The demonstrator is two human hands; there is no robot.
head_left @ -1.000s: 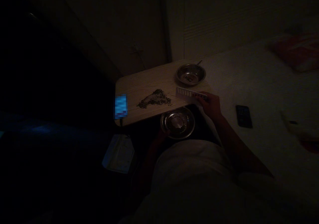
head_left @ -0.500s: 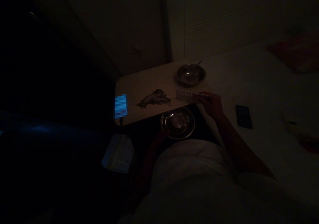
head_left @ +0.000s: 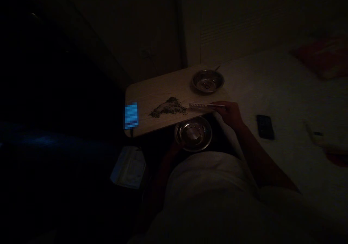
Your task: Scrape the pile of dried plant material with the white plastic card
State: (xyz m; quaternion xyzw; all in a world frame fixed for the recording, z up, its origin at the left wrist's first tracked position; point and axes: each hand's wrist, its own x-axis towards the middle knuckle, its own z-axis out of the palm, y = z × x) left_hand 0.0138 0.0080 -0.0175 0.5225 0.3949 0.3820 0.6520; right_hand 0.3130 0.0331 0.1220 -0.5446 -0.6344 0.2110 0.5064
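One right hand, mine, fingers closed about one end of a pale comb-like tool, which points leftward, low over the desk; whether it touches the wood I cannot tell. One left hand, mine, in deep shadow at the near left rim of a shiny metal bowl; too dark to tell how far its fingers are bent or whether they grip. The bowl sits just beyond the desk's near edge, left of my right hand and nearer to me. One spread of small dark grains, loose on the desk, just left of the tool's tip and beyond my left hand. One second metal bowl, on the desk beyond my right hand, a thin handle showing at its far rim. One dark phone, on a pale surface right of my right hand.
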